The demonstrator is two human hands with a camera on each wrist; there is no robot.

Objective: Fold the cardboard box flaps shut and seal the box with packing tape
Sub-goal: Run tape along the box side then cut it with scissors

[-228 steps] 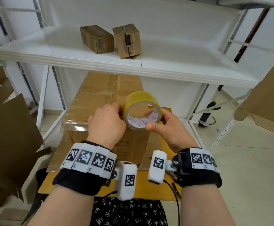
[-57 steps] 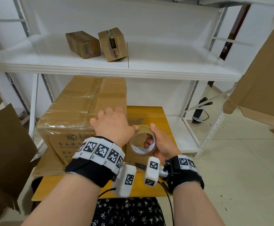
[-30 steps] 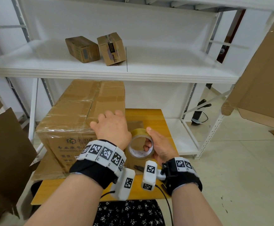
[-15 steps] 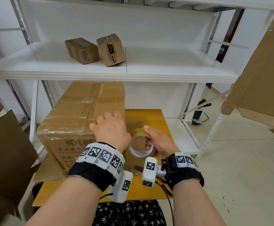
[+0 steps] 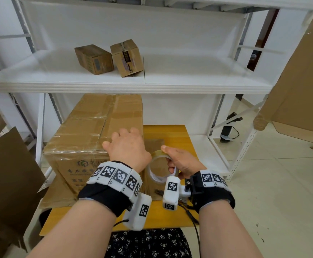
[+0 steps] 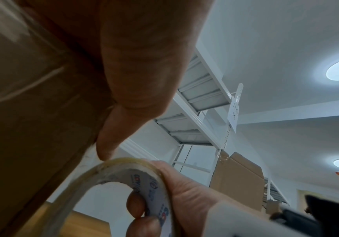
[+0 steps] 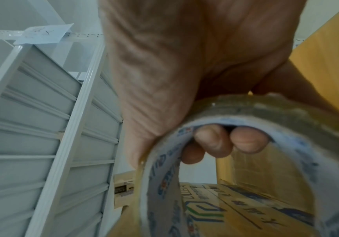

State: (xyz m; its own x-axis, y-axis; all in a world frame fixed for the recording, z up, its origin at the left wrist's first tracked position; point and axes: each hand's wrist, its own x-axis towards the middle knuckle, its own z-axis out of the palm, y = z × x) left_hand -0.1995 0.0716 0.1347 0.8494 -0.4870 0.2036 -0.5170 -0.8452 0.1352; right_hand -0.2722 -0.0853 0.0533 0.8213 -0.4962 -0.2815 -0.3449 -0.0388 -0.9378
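While the left hand [image 5: 127, 146] lies flat, fingers relaxed, on the cardboard box [image 5: 88, 135] on the wooden table [image 5: 172, 133], the right hand [image 5: 181, 161] grasps the tape roll [image 5: 157, 170] just beside it. Left wrist: thumb [image 6: 111, 141] against the box corner. Right wrist: fingers [image 7: 213, 141] curl through the roll's core.

Box [image 5: 88, 135] on table [image 5: 172, 133]; tape roll [image 5: 156, 171] right; small boxes [image 5: 109, 57] on shelf [image 5: 189, 79] above.

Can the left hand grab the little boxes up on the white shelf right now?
Probably yes. The left hand rests flat on the big box, holding nothing, and the two little boxes sit in the open on the white shelf, though it looks like a stretch.
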